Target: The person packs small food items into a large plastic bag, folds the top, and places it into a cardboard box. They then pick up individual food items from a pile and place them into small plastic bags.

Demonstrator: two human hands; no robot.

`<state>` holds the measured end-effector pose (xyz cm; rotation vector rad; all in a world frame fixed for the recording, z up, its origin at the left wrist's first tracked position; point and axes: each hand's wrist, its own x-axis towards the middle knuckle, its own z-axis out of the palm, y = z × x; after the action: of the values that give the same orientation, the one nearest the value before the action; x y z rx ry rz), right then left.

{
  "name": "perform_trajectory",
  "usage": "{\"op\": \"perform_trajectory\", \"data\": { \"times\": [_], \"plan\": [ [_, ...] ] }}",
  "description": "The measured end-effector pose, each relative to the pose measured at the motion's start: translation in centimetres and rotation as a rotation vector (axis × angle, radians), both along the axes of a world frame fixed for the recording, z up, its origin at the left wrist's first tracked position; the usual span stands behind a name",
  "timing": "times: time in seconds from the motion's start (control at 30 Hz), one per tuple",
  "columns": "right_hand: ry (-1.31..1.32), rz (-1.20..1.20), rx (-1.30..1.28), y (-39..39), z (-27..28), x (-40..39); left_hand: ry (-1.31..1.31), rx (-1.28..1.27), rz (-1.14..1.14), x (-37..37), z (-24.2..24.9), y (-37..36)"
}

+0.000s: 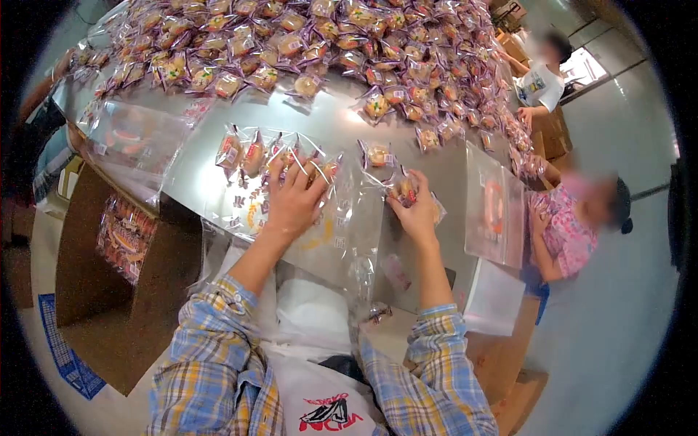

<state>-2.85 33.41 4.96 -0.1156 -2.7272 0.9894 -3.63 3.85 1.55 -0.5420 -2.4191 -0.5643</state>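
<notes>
My left hand (pixel 294 200) rests on a clear printed bag (pixel 251 207) lying on the metal table, its fingers apart over wrapped pastries inside the bag. A row of these pastries (pixel 253 154) runs along the bag's far side. To the right, my right hand (pixel 414 211) has its thumb and fingers around a wrapped pastry (pixel 402 187) beside the bag's open end. Just beyond it lies another wrapped pastry (pixel 377 155). Part of one more wrapper shows at the right edge of my right hand.
A large pile of wrapped pastries (pixel 305 43) covers the metal table's far side. Stacks of clear bags (pixel 494 207) lie right and left. An open cardboard box (pixel 167 283) stands at the left, holding a filled bag. Two people are at the right; another person's arm shows left.
</notes>
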Motion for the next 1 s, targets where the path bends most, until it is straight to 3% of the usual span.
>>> {"op": "perform_trajectory", "data": {
  "times": [0.03, 0.13, 0.23, 0.33, 0.37, 0.47, 0.57, 0.67, 0.77, 0.93, 1.0],
  "plan": [
    [-0.011, -0.026, -0.028, -0.4, 0.8, 0.8, 0.004, -0.007, -0.006, 0.1, -0.1, 0.1],
    [0.311, -0.042, -0.624, -3.4, 5.1, 4.9, 0.01, 0.003, 0.003, -0.3, -0.6, 0.1],
    [-0.03, 0.475, -1.151, -4.3, 6.6, 13.9, 0.02, 0.047, -0.001, 0.0, -0.2, 0.2],
    [-0.402, 0.83, -0.691, -12.0, 9.5, 17.8, -0.099, 0.2, -0.021, 0.1, -0.3, 1.0],
    [-0.54, 0.79, -0.781, -15.3, 8.4, 19.2, -0.19, 0.254, -0.029, 0.4, -0.5, 1.3],
    [-0.627, 0.322, -1.17, -19.0, 2.1, 20.2, 0.049, 0.108, 0.012, 0.3, 0.4, 0.3],
    [-0.501, -0.188, -1.505, -19.3, -0.3, 19.3, 0.081, 0.141, -0.036, 0.3, 0.3, -0.3],
    [-0.364, -0.326, -1.58, -19.7, 0.5, 18.1, 0.097, 0.171, -0.037, 0.0, -0.5, -0.3],
    [-0.284, -0.272, -1.392, -20.5, 0.2, 18.0, 0.085, 0.184, -0.051, 0.0, -0.3, -0.2],
    [0.064, -0.156, -0.313, -20.3, -0.3, 17.3, 0.07, 0.239, -0.025, 0.0, -0.1, -0.1],
    [0.124, -0.013, -0.073, -19.8, -0.2, 16.7, 0.075, 0.221, -0.008, 0.0, -0.1, 0.0]
  ]
}}
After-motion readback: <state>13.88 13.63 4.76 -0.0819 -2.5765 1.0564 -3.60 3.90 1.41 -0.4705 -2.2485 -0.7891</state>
